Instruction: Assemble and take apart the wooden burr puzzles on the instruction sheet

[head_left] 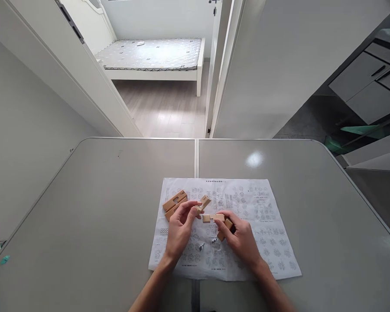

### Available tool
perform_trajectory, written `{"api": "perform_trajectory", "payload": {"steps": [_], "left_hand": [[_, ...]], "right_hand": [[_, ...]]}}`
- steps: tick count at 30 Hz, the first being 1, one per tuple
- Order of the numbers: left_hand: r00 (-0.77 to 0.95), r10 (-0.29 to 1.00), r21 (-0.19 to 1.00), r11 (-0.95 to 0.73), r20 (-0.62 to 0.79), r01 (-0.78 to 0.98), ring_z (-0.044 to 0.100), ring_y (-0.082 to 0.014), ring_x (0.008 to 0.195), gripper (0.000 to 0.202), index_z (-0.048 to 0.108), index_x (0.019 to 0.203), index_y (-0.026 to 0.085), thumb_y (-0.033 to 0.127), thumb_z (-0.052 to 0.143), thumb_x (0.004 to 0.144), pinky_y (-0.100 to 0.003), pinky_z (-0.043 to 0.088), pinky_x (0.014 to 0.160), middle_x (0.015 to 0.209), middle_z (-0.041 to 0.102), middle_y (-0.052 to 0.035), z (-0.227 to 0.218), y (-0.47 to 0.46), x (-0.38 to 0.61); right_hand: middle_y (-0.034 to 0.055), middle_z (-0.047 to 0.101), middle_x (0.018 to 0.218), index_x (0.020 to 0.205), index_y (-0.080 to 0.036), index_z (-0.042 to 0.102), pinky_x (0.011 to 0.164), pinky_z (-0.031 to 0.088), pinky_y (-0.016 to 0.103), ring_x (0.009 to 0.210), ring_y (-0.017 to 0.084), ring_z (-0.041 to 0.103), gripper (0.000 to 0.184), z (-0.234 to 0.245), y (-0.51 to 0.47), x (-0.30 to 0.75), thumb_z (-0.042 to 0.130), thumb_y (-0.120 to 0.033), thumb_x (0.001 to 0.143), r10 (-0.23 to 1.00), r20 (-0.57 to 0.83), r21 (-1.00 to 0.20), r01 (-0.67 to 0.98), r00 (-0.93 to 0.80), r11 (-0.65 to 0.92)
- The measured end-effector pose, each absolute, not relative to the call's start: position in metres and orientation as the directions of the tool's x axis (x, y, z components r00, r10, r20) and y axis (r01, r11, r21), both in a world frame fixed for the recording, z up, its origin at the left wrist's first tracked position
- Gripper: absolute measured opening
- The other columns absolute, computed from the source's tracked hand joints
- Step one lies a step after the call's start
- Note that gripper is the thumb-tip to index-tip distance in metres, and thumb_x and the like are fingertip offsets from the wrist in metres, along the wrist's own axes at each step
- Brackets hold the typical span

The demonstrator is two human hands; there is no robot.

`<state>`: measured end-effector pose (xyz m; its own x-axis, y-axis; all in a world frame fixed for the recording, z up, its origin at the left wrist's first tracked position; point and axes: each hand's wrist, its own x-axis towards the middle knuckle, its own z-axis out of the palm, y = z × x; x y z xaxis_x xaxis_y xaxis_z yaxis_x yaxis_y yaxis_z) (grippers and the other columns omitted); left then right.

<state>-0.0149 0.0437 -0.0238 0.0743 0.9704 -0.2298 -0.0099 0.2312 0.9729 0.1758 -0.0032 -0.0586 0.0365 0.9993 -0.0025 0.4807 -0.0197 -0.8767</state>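
Note:
My left hand [182, 227] pinches a notched wooden puzzle piece [204, 201], tilted up to the right. Close beside it, my right hand [240, 236] grips some joined wooden pieces [213, 218]; one light bar points left toward my left hand, and darker block ends show under the fingers. The two hands' pieces appear slightly apart. Left of my left hand lie two more notched wooden bars [174, 201], side by side and partly covered by the hand. Beneath everything is a creased white instruction sheet [276, 260] printed with small assembly drawings.
The grey table [84, 216] has a seam down its middle and a raised pale edge. Small holes or tears [201, 247] show in the sheet. A green scrap [4, 260] lies at far left. Beyond the table are a doorway and a bed [152, 74], with cabinets [370, 82] at right.

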Motion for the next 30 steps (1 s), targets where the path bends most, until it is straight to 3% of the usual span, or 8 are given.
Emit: {"api": "perform_trajectory", "payload": {"steps": [5, 10, 13, 17, 20, 24, 27, 30], "left_hand": [[0.13, 0.958, 0.961, 0.266, -0.255, -0.077, 0.074, -0.0206, 0.086, 0.033, 0.074, 0.111, 0.019, 0.047, 0.07, 0.094, -0.034, 0.058, 0.086, 0.113, 0.076, -0.0099, -0.026, 0.043, -0.016], [0.136, 0.947, 0.949, 0.303, -0.29, -0.088, 0.07, -0.0172, 0.075, 0.039, 0.075, 0.112, 0.017, 0.052, 0.066, 0.096, -0.033, 0.057, 0.086, 0.092, 0.078, -0.0067, -0.032, 0.043, -0.017], [0.134, 0.938, 0.936, 0.334, -0.319, -0.109, 0.074, -0.0213, 0.087, 0.044, 0.074, 0.12, 0.017, 0.052, 0.07, 0.093, -0.036, 0.057, 0.094, 0.095, 0.079, -0.0079, -0.037, 0.043, -0.018], [0.185, 0.92, 0.914, 0.374, -0.345, -0.157, 0.076, -0.0268, 0.104, 0.049, 0.073, 0.126, 0.018, 0.05, 0.075, 0.09, -0.042, 0.056, 0.103, 0.113, 0.08, -0.0119, -0.039, 0.042, -0.019], [0.254, 0.901, 0.898, 0.401, -0.351, -0.18, 0.076, -0.0289, 0.109, 0.047, 0.072, 0.127, 0.019, 0.046, 0.077, 0.09, -0.045, 0.055, 0.107, 0.123, 0.078, -0.0127, -0.036, 0.042, -0.017], [0.325, 0.885, 0.89, 0.409, -0.333, -0.203, 0.077, -0.0311, 0.107, 0.045, 0.072, 0.123, 0.019, 0.041, 0.081, 0.086, -0.049, 0.057, 0.105, 0.124, 0.077, -0.0138, -0.031, 0.041, -0.015], [0.349, 0.885, 0.896, 0.393, -0.307, -0.208, 0.076, -0.0315, 0.11, 0.048, 0.07, 0.125, 0.018, 0.04, 0.083, 0.085, -0.049, 0.057, 0.105, 0.118, 0.079, -0.014, -0.032, 0.041, -0.014], [0.342, 0.882, 0.898, 0.4, -0.323, -0.183, 0.077, -0.031, 0.106, 0.049, 0.07, 0.124, 0.018, 0.042, 0.084, 0.083, -0.048, 0.059, 0.1, 0.113, 0.08, -0.0137, -0.033, 0.041, -0.014]], "right_hand": [[0.001, 0.071, 0.08, 0.112, -0.023, 0.071, 0.061, 0.049, 0.025, 0.063, 0.016, 0.061, 0.032, -0.058, -0.002, 0.175, 0.058, -0.05, 0.102, 1.0, -0.002, -0.876, 0.483, 0.019, -0.011], [-0.0009, 0.066, 0.07, 0.121, -0.021, 0.069, 0.056, 0.048, 0.025, 0.056, 0.015, 0.057, 0.039, -0.059, -0.003, 0.178, 0.058, -0.053, 0.101, 0.993, -0.058, -0.904, 0.416, 0.105, -0.096], [0.0009, 0.067, 0.073, 0.115, -0.021, 0.07, 0.057, 0.049, 0.025, 0.06, 0.017, 0.059, 0.04, -0.058, -0.003, 0.18, 0.059, -0.056, 0.1, 0.977, -0.12, -0.942, 0.29, 0.178, -0.169], [0.0042, 0.067, 0.08, 0.103, -0.02, 0.067, 0.049, 0.047, 0.024, 0.056, 0.015, 0.054, 0.042, -0.054, -0.002, 0.18, 0.054, -0.06, 0.101, 0.946, -0.241, -0.97, -0.02, 0.216, -0.242], [0.0086, 0.07, 0.093, 0.105, -0.02, 0.068, 0.06, 0.056, 0.027, 0.068, 0.017, 0.062, 0.044, -0.052, 0.0, 0.181, 0.052, -0.06, 0.101, 0.941, -0.292, -0.945, -0.201, 0.171, -0.257], [0.0115, 0.072, 0.118, 0.127, -0.022, 0.068, 0.087, 0.06, 0.035, 0.097, 0.023, 0.069, 0.045, -0.052, 0.001, 0.183, 0.06, -0.056, 0.099, 0.946, -0.316, -0.896, -0.35, 0.066, -0.275], [0.0114, 0.073, 0.122, 0.133, -0.022, 0.066, 0.086, 0.06, 0.036, 0.093, 0.022, 0.07, 0.048, -0.053, 0.001, 0.183, 0.068, -0.053, 0.096, 0.945, -0.326, -0.882, -0.368, 0.029, -0.293], [0.0119, 0.077, 0.108, 0.128, -0.02, 0.067, 0.08, 0.062, 0.038, 0.086, 0.024, 0.073, 0.048, -0.056, 0.001, 0.183, 0.068, -0.055, 0.095, 0.951, -0.308, -0.887, -0.367, 0.017, -0.281]]}}
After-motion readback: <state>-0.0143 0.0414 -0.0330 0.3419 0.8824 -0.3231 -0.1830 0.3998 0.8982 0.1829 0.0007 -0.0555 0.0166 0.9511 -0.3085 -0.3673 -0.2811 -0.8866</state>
